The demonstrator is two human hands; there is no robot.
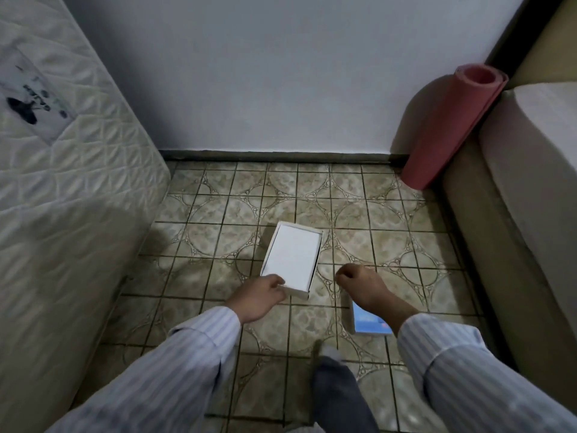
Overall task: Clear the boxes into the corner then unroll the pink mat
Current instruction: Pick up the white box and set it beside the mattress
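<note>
Near the camera, two striped sleeves (187,364) are reaching out over the tiled floor (218,245). The left hand (260,296) is gripping the near corner of the white box (292,259), which is lying on the floor. The right hand (363,284) is hanging above the floor with fingers curled in, holding nothing. Under its wrist a blue box (370,323) is lying on the tiles. Farther away, the rolled pink mat (449,126) is leaning in the right corner, touching the wall (281,73) and the sofa (515,182).
</note>
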